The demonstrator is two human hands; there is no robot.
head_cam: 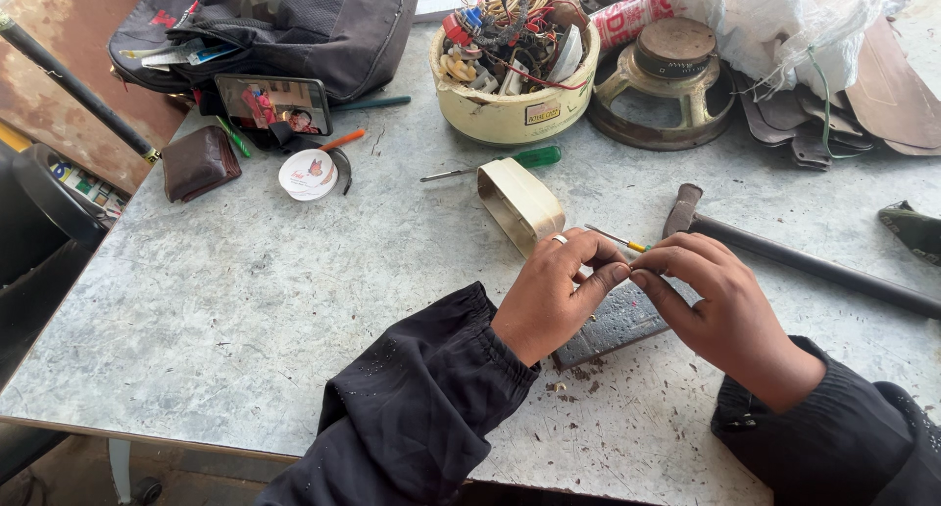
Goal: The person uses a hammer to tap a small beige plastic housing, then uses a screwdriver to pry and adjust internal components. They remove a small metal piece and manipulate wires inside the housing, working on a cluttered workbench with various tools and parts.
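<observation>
Fingertips of left hand (554, 295) and right hand (720, 305) pinching something tiny — hidden.

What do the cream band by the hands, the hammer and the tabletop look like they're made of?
The cream band looks like smooth moulded plastic, with an even, slightly glossy colour. The hammer seems to have a rusty steel head, brown and pitted, on a dark matt handle, possibly rubber-covered. The tabletop looks like sheet metal, grey, mottled and scratched; painted board is possible.
</observation>
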